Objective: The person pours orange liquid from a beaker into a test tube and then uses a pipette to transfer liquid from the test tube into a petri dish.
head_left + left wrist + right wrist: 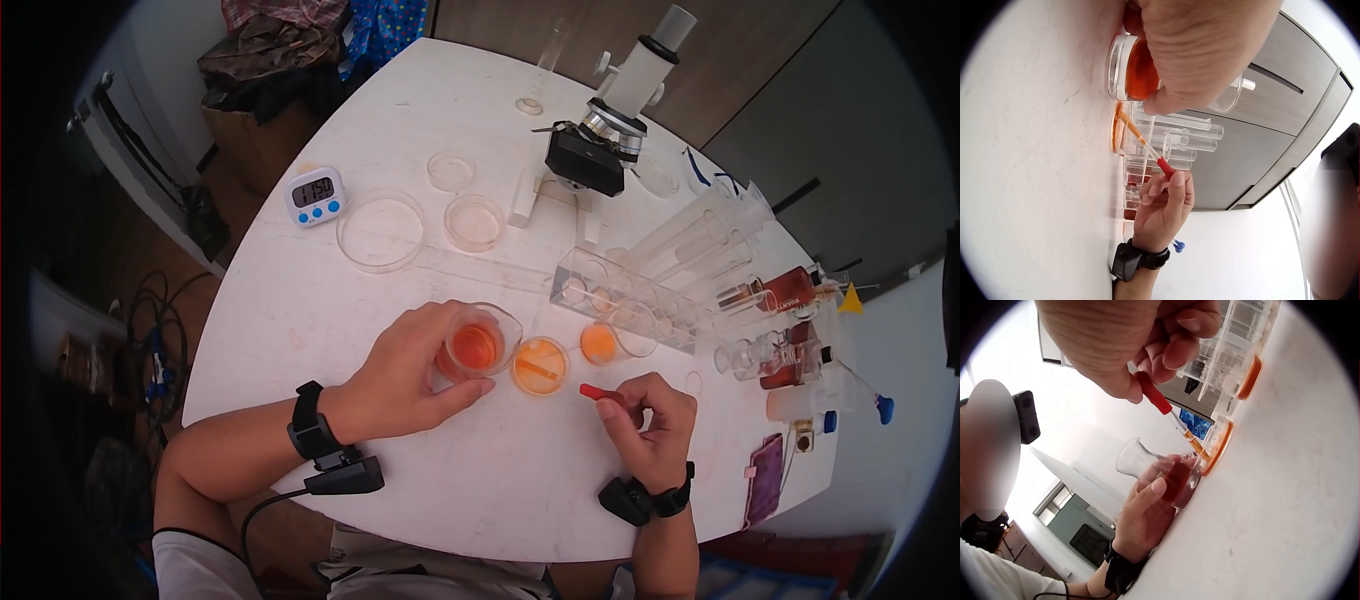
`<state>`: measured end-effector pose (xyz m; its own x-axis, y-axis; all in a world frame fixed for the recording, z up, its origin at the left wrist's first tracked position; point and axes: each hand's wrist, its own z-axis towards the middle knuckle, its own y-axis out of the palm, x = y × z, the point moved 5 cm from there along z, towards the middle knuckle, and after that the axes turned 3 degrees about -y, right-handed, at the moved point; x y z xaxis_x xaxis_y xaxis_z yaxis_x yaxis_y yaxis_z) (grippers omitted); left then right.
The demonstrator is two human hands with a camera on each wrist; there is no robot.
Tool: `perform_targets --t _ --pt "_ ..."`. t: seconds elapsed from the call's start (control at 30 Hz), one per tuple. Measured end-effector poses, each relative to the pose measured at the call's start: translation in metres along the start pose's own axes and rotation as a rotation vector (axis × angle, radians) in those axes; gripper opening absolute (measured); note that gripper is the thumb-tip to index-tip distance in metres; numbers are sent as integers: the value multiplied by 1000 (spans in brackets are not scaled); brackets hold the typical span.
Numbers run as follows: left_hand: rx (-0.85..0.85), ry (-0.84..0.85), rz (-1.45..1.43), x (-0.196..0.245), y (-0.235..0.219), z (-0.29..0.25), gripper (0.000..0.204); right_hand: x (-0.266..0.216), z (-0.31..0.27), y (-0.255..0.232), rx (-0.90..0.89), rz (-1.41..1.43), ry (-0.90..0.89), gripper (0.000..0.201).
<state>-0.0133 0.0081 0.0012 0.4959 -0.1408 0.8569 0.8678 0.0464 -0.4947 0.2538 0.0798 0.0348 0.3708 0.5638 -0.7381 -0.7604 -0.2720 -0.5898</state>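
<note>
My left hand (425, 365) grips a clear glass conical flask (1141, 457) with a flared rim and orange-red liquid in it, its base at the table. Just right of it stands a small shallow glass dish (553, 387) of orange liquid. Between thumb and fingers my right hand (655, 425) pinches the red rubber bulb of a dropper (1166, 167). Orange liquid fills part of the dropper's glass tube (1188, 434), which slants down into the dish. Beyond the dish, a clear beaker (640, 335) holds a little orange liquid.
A clear rack (625, 305) and test tubes (690, 230) stand at the right, near red-brown bottles (790, 288). Behind are a microscope (610, 120) and a measuring cylinder (545, 75). Petri dishes (381, 268) and a timer (316, 197) lie at the back left.
</note>
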Motion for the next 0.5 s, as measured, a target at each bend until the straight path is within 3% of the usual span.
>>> perform_targets --t 0.5 --pt "-3 4 -10 0 -1 0 50 7 -10 -24 249 131 9 15"
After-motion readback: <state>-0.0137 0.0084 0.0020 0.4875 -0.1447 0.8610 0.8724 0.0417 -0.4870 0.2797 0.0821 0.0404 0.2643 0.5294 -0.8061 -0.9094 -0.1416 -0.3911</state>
